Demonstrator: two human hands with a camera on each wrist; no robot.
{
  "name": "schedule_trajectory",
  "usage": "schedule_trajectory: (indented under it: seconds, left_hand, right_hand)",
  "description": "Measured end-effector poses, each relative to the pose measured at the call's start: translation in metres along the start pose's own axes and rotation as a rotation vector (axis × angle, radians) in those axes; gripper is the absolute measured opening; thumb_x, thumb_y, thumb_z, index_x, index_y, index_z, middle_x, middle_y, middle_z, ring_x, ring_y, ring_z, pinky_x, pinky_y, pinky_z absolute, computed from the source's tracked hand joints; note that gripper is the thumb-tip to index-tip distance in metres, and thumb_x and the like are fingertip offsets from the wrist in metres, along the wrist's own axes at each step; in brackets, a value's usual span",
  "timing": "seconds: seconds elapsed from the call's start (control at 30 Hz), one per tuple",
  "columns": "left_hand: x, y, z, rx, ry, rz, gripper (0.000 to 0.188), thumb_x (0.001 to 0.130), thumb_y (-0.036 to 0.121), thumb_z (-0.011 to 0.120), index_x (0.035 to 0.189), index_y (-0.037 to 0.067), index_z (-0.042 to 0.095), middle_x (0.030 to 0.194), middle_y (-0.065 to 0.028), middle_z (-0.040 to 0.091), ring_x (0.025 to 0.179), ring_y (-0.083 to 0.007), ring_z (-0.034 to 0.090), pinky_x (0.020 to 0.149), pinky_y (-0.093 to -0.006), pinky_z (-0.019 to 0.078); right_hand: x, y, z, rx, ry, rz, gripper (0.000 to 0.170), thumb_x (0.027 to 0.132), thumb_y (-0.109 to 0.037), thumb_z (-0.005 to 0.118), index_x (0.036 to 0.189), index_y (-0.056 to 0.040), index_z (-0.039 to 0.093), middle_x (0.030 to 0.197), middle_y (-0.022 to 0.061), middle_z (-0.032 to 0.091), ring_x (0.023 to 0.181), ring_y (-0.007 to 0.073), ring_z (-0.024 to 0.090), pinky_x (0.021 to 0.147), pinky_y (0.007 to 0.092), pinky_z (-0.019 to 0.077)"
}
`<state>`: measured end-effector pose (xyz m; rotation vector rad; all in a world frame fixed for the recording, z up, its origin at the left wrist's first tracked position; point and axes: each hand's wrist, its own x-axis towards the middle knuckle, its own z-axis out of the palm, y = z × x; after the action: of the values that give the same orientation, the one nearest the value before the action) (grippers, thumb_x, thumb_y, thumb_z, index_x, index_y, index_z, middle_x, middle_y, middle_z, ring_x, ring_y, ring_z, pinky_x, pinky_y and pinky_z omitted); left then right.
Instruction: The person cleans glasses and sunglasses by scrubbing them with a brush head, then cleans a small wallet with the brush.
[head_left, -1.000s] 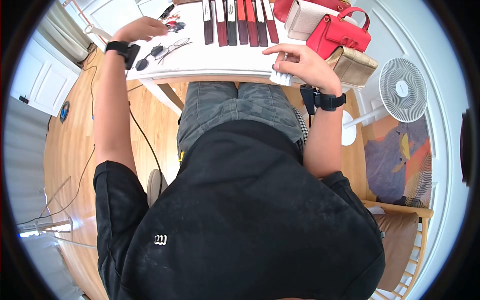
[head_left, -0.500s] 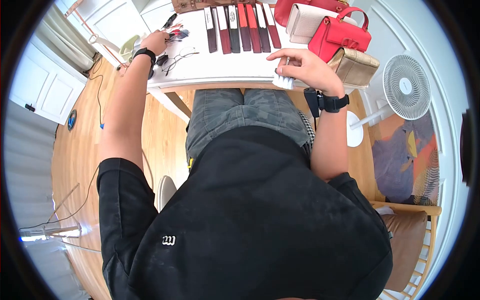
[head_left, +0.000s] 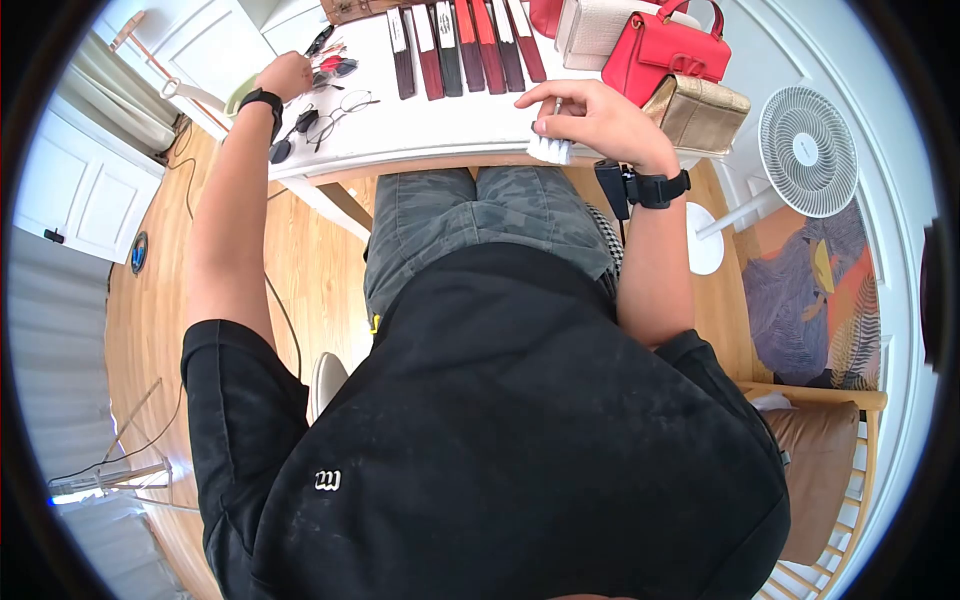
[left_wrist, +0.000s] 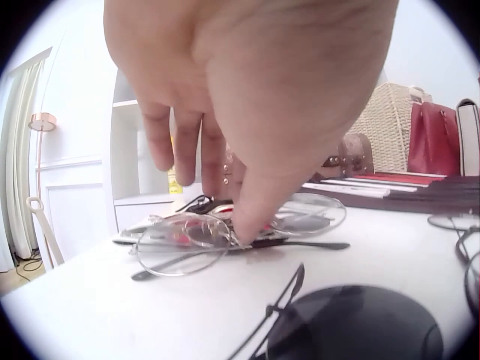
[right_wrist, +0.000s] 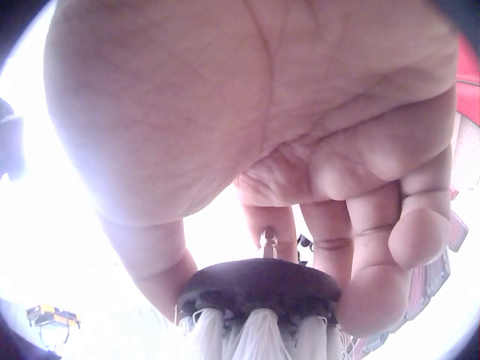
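At the table's far left, my left hand (head_left: 287, 77) reaches down among several pairs of glasses. In the left wrist view, its thumb and a finger pinch the bridge of round, clear-lensed eyeglasses (left_wrist: 180, 244); the other fingers hang straight. Dark sunglasses (left_wrist: 360, 322) lie closer to that camera. Thin-rimmed glasses (head_left: 320, 128) rest just right of the left wrist. Over the table's front edge, my right hand (head_left: 600, 115) grips a round brush head (head_left: 548, 150). Its black base (right_wrist: 262, 285) sits between thumb and fingers, metal shank up and white bristle tufts (right_wrist: 259, 334) down.
Several long, narrow red, white and dark pieces (head_left: 466, 50) lie in a row at the table's back. A red handbag (head_left: 665, 60), a cream bag (head_left: 590, 35) and a gold clutch (head_left: 700, 115) stand at the right. Beyond them is a white fan (head_left: 805, 148).
My left hand, stretched flat over the glasses a second ago, now points its fingers down. The right hand keeps its grip on the brush head. The head view has shifted slightly.
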<state>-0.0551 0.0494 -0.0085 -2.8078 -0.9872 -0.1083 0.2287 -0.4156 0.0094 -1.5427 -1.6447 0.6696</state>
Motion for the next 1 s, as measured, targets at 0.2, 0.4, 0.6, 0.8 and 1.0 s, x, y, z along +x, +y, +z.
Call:
schedule_trajectory:
  seconds: [0.2,0.4,0.6,0.8,1.0]
  left_hand:
    - [-0.007,0.007,-0.028,-0.312,0.17,0.167,0.017,0.088,0.018,0.075,0.097,0.004,0.071,0.119,-0.0146,0.072,0.099,-0.0293,0.072,0.091,-0.0396,0.0548]
    - [-0.017,0.058,-0.053,-1.021,0.19,0.235,0.015,0.098,0.017,0.072,0.1,0.003,0.068,0.118,-0.0104,0.074,0.11,-0.0169,0.07,0.098,-0.0293,0.0541]
    - [-0.078,0.179,-0.102,-1.493,0.078,0.277,0.012,0.1,0.014,0.074,0.105,0.009,0.065,0.096,0.0018,0.071,0.089,-0.0094,0.072,0.081,-0.0228,0.0576]
    - [-0.121,0.271,-0.089,-1.499,0.321,0.172,0.037,0.087,0.011,0.084,0.118,-0.003,0.069,0.086,-0.0036,0.075,0.073,-0.0076,0.07,0.065,-0.0203,0.0539]
    - [-0.126,0.3,-0.072,-1.452,0.374,0.072,0.029,0.09,0.016,0.084,0.108,-0.005,0.075,0.086,-0.0011,0.074,0.076,-0.0049,0.065,0.069,-0.0201,0.0519]
  right_hand:
    - [0.0,0.001,-0.002,0.056,0.008,-0.006,0.03,0.095,-0.018,0.073,0.122,-0.0042,0.073,0.086,0.0005,0.068,0.079,0.0071,0.061,0.072,0.0256,0.0484]
    - [-0.002,-0.008,0.001,0.149,0.083,-0.062,0.03,0.094,-0.02,0.075,0.12,-0.0041,0.074,0.094,0.0016,0.07,0.085,0.0084,0.063,0.075,0.0266,0.0503]
    - [0.004,-0.027,0.013,0.498,0.429,-0.283,0.041,0.09,-0.01,0.082,0.125,0.0008,0.064,0.113,0.0074,0.069,0.093,0.0094,0.066,0.083,0.0269,0.0558]
    - [0.013,-0.043,0.026,0.254,0.806,-0.705,0.041,0.083,-0.006,0.088,0.11,-0.0007,0.058,0.117,0.0149,0.073,0.095,0.0135,0.067,0.081,0.0263,0.0565]
    - [0.019,-0.033,0.032,0.143,0.788,-0.487,0.031,0.08,-0.008,0.089,0.1,-0.0017,0.067,0.12,0.0089,0.075,0.092,0.0124,0.068,0.078,0.0256,0.056]
